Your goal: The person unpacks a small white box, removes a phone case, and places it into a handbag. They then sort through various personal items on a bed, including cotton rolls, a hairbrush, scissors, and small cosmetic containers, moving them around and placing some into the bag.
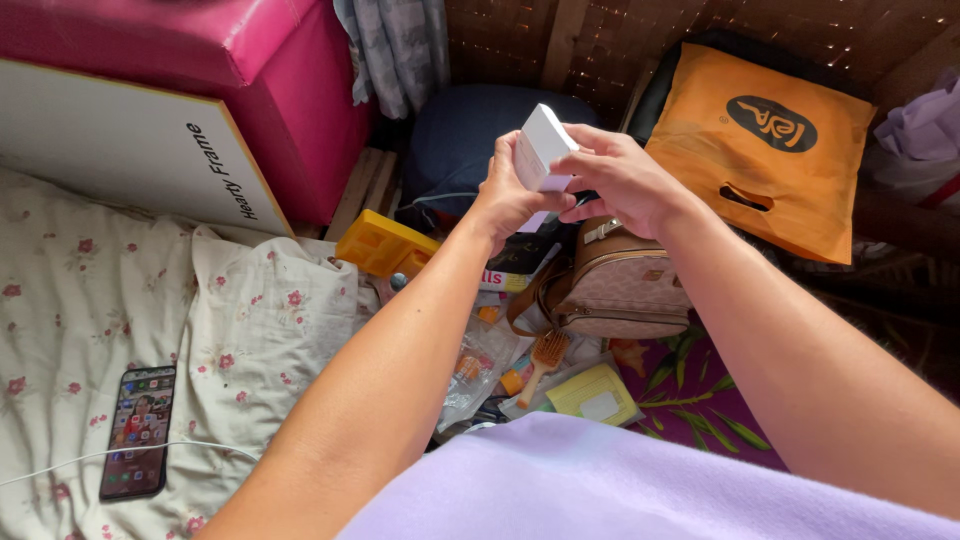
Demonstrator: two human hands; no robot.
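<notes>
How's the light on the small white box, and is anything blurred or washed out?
Head view: sunlight falls on the small white cardboard box, held in both the left hand and right hand; its top face is nearly washed out. The brown patterned backpack beneath lies in shade. Focus is sharp.

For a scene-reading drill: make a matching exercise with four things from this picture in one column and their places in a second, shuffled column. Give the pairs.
Things:
1. small white box
2. smartphone
3. brown backpack
4. orange bag

Places:
A. lying flat on the floral sheet, lower left
B. propped at the upper right against the woven wall
C. held up between the left hand and right hand
D. just below the hands, amid the clutter

Pairs: 1-C, 2-A, 3-D, 4-B
</notes>
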